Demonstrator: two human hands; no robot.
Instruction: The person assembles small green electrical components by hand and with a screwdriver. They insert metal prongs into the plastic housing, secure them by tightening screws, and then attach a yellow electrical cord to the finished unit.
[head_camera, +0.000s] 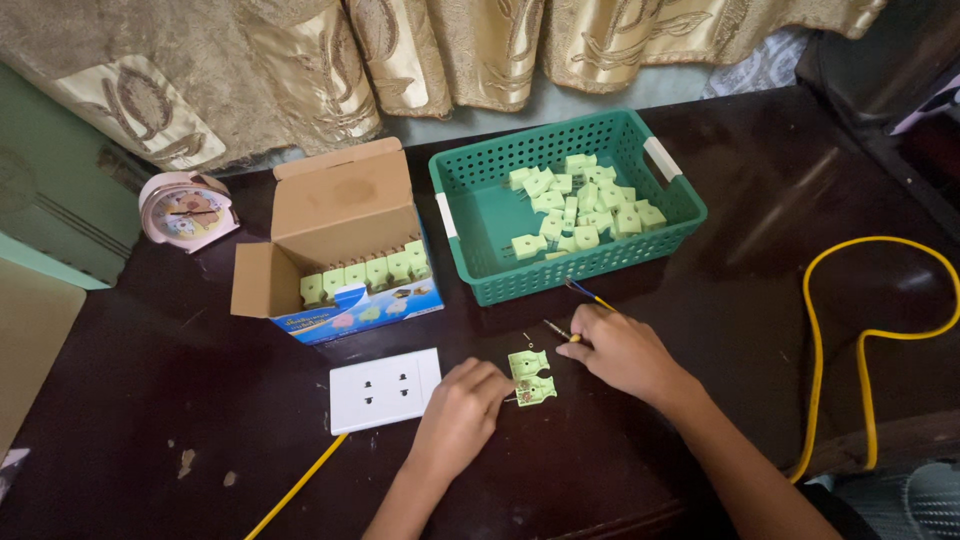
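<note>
My left hand (462, 408) rests on the dark table, its fingertips touching a pale green plug half (535, 390) lying open there. A second green plug half (527, 363) lies just above it. My right hand (620, 350) is closed around a small screwdriver (556, 328) and a thin blue and yellow wire (588, 295); the screwdriver tip points left, near the upper plug half. A tiny screw (527, 336) lies just above the plug halves.
A green plastic basket (672, 225) holds several pale green plugs. An open cardboard box (340, 200) holds a row of them. A white wall socket plate (383, 389), a pink alarm clock (185, 210) and a yellow cable (815, 330) lie around.
</note>
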